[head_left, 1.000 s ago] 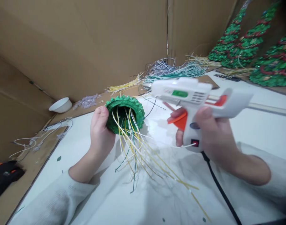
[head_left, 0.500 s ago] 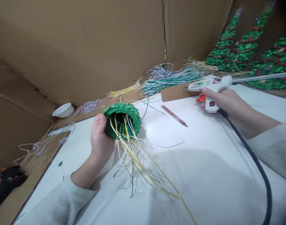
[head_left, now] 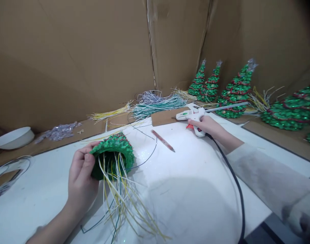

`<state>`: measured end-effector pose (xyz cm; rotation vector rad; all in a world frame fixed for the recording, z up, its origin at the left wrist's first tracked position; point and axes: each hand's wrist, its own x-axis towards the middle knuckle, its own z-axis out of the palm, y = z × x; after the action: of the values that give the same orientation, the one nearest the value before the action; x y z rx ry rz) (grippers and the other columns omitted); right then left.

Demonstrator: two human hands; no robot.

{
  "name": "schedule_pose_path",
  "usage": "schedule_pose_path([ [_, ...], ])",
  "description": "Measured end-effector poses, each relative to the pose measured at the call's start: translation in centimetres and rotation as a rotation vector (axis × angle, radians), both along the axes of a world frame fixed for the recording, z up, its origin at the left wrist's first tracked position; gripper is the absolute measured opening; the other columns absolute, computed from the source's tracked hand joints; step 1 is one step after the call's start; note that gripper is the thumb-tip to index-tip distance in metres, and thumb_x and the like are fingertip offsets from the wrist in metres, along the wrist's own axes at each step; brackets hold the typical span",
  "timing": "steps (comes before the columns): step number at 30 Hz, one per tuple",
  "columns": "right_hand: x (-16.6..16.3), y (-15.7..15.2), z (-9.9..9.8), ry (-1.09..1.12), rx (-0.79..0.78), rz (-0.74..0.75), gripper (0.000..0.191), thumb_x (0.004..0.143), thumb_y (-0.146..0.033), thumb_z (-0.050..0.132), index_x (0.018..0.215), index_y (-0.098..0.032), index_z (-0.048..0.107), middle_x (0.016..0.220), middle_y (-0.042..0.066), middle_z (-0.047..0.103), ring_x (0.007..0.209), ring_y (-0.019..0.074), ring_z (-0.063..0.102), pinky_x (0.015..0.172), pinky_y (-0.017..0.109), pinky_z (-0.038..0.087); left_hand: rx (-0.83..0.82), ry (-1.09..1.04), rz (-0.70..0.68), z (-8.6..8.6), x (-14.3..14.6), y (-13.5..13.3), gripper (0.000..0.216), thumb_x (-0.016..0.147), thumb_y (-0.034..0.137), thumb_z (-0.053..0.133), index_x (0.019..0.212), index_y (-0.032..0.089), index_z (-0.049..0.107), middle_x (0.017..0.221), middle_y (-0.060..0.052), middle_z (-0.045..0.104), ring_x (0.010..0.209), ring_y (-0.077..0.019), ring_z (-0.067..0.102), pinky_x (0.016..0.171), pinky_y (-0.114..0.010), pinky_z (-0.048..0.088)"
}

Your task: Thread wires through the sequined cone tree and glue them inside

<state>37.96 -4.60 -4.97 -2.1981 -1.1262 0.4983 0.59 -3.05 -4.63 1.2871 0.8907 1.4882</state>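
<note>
My left hand (head_left: 81, 173) grips the rim of a small green Christmas tree (head_left: 129, 154) that lies tipped, its hollow base facing me. Yellow, white and green wires (head_left: 127, 203) spill out of that opening onto the white tabletop (head_left: 185, 203). My right hand (head_left: 208, 125) is wrapped round the handle of a white glue gun (head_left: 195, 117) with an orange trigger. A glue stick (head_left: 228, 106) sticks out of its back, and its nozzle points left over a piece of cardboard (head_left: 165, 117). The black cord (head_left: 233, 179) runs down toward the front edge.
Decorated trees (head_left: 236, 91) stand at the back right. Bundles of green-white wires (head_left: 157, 110) and yellow wires (head_left: 111, 113) lie at the back. A reddish pencil-like stick (head_left: 162, 140) is mid-table. A white bowl (head_left: 14, 138) and clear plastic pieces (head_left: 58, 131) sit left. Cardboard walls (head_left: 94, 51) enclose the table.
The view has swung to the right, bringing more trees into sight. The tree in my left hand has tilted, showing more of its side. Both hands keep their holds.
</note>
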Motion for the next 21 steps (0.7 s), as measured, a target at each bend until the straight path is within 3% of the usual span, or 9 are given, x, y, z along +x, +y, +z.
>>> schedule_pose_path([
  [3, 0.1, -0.3, 0.5, -0.236, -0.095, 0.032, 0.043, 0.077, -0.052, 0.054, 0.071, -0.011, 0.062, 0.078, 0.018, 0.067, 0.077, 0.0286, 0.062, 0.056, 0.030, 0.038, -0.006, 0.018, 0.014, 0.0, -0.2, 0.1, 0.015, 0.081, 0.036, 0.058, 0.090, 0.026, 0.063, 0.106, 0.000, 0.061, 0.099, -0.0201, 0.053, 0.086, -0.032, 0.043],
  [8, 0.0, -0.8, 0.6, -0.442, -0.240, 0.058, 0.056, 0.081, -0.058, 0.040, 0.076, -0.009, 0.066, 0.082, 0.020, 0.067, 0.080, 0.0295, 0.061, 0.057, 0.031, 0.036, 0.014, -0.011, 0.003, 0.0, 0.0, 0.1, 0.010, 0.081, 0.032, 0.058, 0.086, 0.026, 0.064, 0.108, 0.002, 0.061, 0.099, -0.0181, 0.053, 0.084, -0.029, 0.043],
  [16, -0.5, -1.4, 1.6, -0.544, -0.427, 0.045, 0.067, 0.084, -0.061, 0.030, 0.099, -0.007, 0.066, 0.100, 0.021, 0.065, 0.093, 0.0319, 0.060, 0.064, 0.033, 0.040, 0.021, -0.051, 0.007, 0.0, 0.5, -0.1, 0.010, 0.082, 0.031, 0.057, 0.086, 0.024, 0.063, 0.108, 0.001, 0.061, 0.095, -0.0163, 0.055, 0.078, -0.026, 0.046],
  [21, -0.6, -1.5, 1.9, -0.559, -0.515, 0.079, 0.065, 0.084, -0.060, 0.030, 0.096, -0.009, 0.068, 0.097, 0.021, 0.066, 0.095, 0.0317, 0.060, 0.068, 0.036, 0.042, 0.046, -0.053, -0.013, -0.1, 0.2, -0.1, 0.012, 0.081, 0.032, 0.059, 0.089, 0.024, 0.063, 0.108, 0.001, 0.060, 0.097, -0.0165, 0.054, 0.082, -0.025, 0.045],
])
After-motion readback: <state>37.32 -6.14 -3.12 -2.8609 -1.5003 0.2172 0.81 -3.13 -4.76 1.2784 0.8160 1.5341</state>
